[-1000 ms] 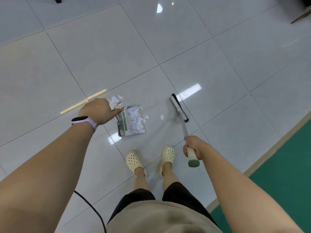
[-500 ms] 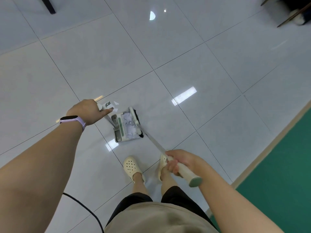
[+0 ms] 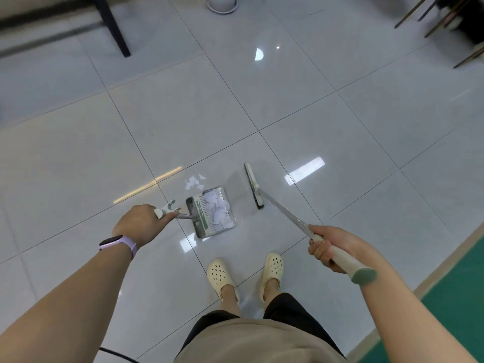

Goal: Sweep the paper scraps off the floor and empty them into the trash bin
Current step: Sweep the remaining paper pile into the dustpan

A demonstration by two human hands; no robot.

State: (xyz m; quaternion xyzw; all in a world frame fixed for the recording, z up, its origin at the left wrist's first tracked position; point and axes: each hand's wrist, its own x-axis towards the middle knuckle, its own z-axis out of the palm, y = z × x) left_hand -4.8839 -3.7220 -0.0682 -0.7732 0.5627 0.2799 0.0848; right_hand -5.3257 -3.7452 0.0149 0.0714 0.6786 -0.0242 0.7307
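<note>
Few white paper scraps (image 3: 194, 182) remain beyond left grip (image 3: 142, 226) clamping grey dustpan (image 3: 213, 212); right grip (image 3: 331, 248) clamping long-handled broom (image 3: 253, 186); sweep them next.

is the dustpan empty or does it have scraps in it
Not empty: white paper scraps lie piled in the dustpan, which sits flat on the floor. A few more scraps lie outside it.

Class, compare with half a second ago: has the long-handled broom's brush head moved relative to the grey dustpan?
Yes. The brush head has swung right, off the dustpan, onto bare floor.
</note>
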